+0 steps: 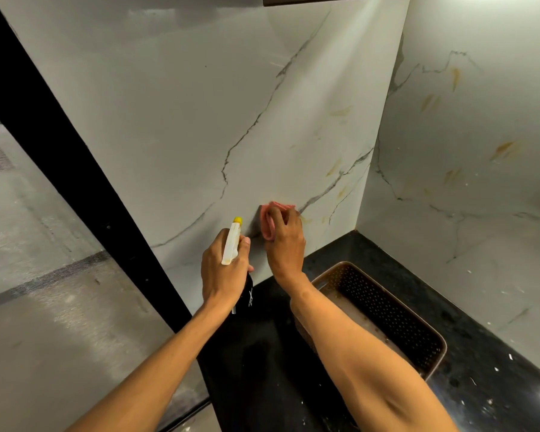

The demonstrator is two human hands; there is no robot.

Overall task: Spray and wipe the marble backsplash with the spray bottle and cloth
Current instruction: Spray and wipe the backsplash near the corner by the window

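A: Item one, the spray bottle (232, 244): where is it recorded?

B: It is held in the left hand (223, 271), above the near edge of the black counter (262, 363). The fingers are curled tight round its neck. The white trigger head and yellow nozzle are seen above the knuckles, the dark body below the palm. The nozzle is pointed at the marble backsplash (200, 120) and is close to it; whether it touches cannot be told.

A: Item two, the cloth?

B: A pink cloth (269, 221), bunched, is pressed against the lower part of the backsplash, just right of the nozzle. It is gripped by the right hand (286, 244), whose fingers are curled over it.

A: Other entries?

B: A brown perforated basket (393, 316) is set on the counter, partly under the right forearm, near the corner where a second marble wall (465, 145) is joined.
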